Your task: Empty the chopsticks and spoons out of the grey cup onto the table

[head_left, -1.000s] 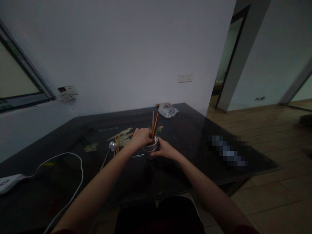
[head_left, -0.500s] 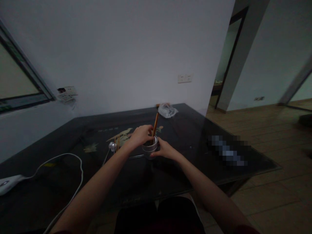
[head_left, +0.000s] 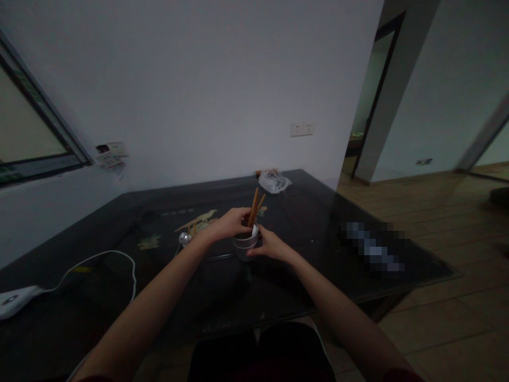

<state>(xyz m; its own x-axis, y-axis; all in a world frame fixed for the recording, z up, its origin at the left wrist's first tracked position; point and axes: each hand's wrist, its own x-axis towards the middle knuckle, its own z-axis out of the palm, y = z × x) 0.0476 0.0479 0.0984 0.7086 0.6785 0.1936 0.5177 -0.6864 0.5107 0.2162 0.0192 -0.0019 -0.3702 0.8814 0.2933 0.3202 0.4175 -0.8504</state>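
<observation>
A small pale cup [head_left: 243, 246] stands on the dark table in front of me. My right hand [head_left: 272, 245] is wrapped round its right side, thumb toward the front. Brown wooden chopsticks [head_left: 253, 207] rise out of the cup, leaning a little to the right, with their lower ends inside it. My left hand [head_left: 233, 223] reaches over the cup's rim with its fingers closed on the chopsticks; some fingertips are hidden behind them. Left of the cup, partly behind my left forearm, lie a shiny silver round-headed utensil [head_left: 184, 239] and several thin wooden sticks [head_left: 194, 229].
A clear plastic bag [head_left: 274, 182] lies at the table's back edge by the wall. At left is a white power strip [head_left: 18, 300] with a white cable [head_left: 107, 252] looping across the table [head_left: 167, 302]. A pixelated object [head_left: 371, 246] lies at right.
The chopsticks' upper ends have spread, so a second one shows to the right of the first. My left hand has shifted slightly; my right hand stays on the cup.
</observation>
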